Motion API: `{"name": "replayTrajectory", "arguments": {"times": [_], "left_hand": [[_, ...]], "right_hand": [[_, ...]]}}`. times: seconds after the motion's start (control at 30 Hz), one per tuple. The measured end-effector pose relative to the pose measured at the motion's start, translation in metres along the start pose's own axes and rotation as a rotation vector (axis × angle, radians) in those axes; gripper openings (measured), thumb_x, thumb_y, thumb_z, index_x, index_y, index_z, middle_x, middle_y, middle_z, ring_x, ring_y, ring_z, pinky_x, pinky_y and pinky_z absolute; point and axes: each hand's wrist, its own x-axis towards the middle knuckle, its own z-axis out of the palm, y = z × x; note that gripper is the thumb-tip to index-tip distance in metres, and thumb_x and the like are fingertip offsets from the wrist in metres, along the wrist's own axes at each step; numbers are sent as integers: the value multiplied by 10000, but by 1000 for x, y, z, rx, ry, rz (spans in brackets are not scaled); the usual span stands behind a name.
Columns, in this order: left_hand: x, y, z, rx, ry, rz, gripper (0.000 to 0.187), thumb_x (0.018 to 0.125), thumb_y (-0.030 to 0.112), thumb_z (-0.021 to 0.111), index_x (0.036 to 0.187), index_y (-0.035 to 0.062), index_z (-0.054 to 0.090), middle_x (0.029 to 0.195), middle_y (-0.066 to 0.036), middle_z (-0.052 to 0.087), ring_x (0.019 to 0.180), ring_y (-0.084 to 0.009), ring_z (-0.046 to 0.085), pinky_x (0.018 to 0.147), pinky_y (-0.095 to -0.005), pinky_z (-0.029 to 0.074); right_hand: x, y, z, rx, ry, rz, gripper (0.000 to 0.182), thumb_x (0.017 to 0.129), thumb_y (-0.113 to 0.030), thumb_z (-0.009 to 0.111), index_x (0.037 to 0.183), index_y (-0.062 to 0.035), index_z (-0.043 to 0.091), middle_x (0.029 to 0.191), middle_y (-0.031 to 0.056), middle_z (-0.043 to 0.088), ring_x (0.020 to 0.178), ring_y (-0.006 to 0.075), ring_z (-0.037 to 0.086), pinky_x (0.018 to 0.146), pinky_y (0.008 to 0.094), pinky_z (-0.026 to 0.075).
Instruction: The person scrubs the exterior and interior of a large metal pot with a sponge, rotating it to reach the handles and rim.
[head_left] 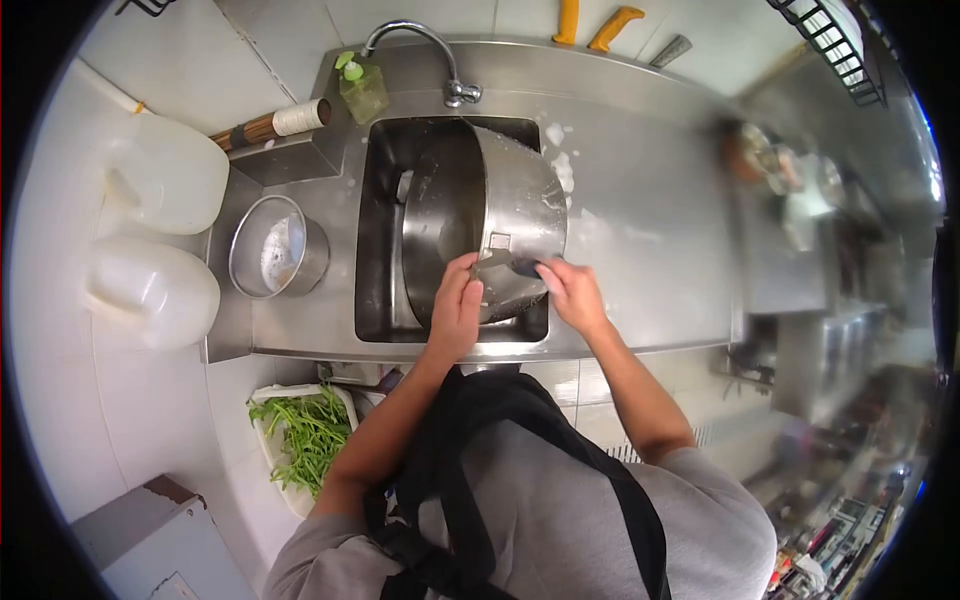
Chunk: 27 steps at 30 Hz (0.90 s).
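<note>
Pinches the dark end of a small, slim, dull-grey metal tool with a black handle, perhaps a knife (523, 267), between right (575, 295) thumb and bent fingers. Left (457, 315) fingers curled by the grey end, close to the rim of a large, round stainless-steel pot (525, 190); cannot tell tool from rim in their grip. Tool above the near right part of a dark steel sink (380, 250), in front of the pot's wall, long axis roughly left to right between both hands; black end nearer the right. No readable brand, label or writing.
</note>
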Motion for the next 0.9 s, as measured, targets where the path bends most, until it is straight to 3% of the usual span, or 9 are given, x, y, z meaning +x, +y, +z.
{"name": "replayTrajectory", "arguments": {"times": [0.13, 0.2, 0.3, 0.33, 0.37, 0.57, 0.63, 0.8, 0.9], "left_hand": [[-13, -9, -14, -607, 73, -76, 417, 965, 141, 487, 1329, -30, 381, 1359, -171, 476, 1245, -244, 480, 1068, -396, 352], [-41, -20, -34, -136, -184, -74, 574, 896, 211, 625, 1363, 3, 364, 1350, -148, 489, 1203, -246, 514, 1042, -362, 383], [-35, -41, -21, 154, -257, -230, 438, 879, 240, 627, 1208, -20, 503, 1120, -246, 613, 1085, -387, 589, 929, -449, 451], [-29, -51, -19, 259, -329, -260, 395, 879, 248, 626, 1162, -13, 538, 997, -261, 651, 987, -438, 614, 863, -477, 474], [-26, -48, -9, 233, -117, -119, 331, 906, 272, 601, 1086, -5, 573, 855, -264, 644, 876, -485, 589, 782, -535, 456], [7, -22, 10, 213, -43, -113, 319, 933, 264, 557, 1041, -36, 573, 867, -287, 641, 867, -475, 604, 755, -547, 476], [7, -32, 20, 291, 31, 37, 314, 929, 258, 560, 989, -50, 578, 792, -281, 638, 785, -485, 612, 707, -564, 476], [9, -10, 13, 173, 49, -40, 302, 951, 278, 545, 970, -21, 579, 734, -260, 634, 722, -491, 608, 661, -574, 476], [8, -5, 13, 148, 31, -78, 310, 968, 303, 526, 953, -3, 567, 730, -258, 635, 716, -485, 611, 648, -576, 476]], "right_hand": [[-5, 8, -19, 120, 195, 16, 227, 953, -169, 587, 1098, -27, 688, 930, 168, 716, 776, 216, 694, 742, 315, 523], [4, 3, -24, 93, 181, 80, 226, 954, -150, 588, 1117, -26, 683, 957, 150, 720, 807, 164, 663, 782, 295, 510], [15, -10, -26, 240, 207, 16, 226, 957, -133, 580, 1123, -12, 673, 1004, 151, 717, 890, 190, 684, 833, 294, 504], [19, -36, -29, 133, 151, -117, 236, 927, -93, 588, 1133, -9, 669, 1053, 147, 707, 942, 222, 683, 860, 304, 507], [23, -57, -30, 25, 97, -249, 259, 897, -53, 595, 1142, -7, 665, 1102, 143, 697, 995, 253, 682, 886, 314, 510], [56, -130, -6, -553, -249, -1005, 376, 748, -42, 625, 1121, -9, 660, 1262, 116, 628, 1165, 292, 599, 1009, 423, 474], [58, -124, 0, -649, -373, -1028, 368, 751, -55, 624, 1114, -13, 663, 1252, 110, 632, 1192, 276, 583, 1033, 417, 451], [86, -140, -20, -696, -640, -1122, 300, 768, -97, 644, 1054, -8, 675, 1184, 99, 659, 1203, 262, 572, 1055, 418, 424], [122, -144, -22, -736, -513, -950, 212, 787, -126, 652, 972, -33, 696, 1103, 106, 690, 1144, 252, 610, 1053, 405, 429]]}}
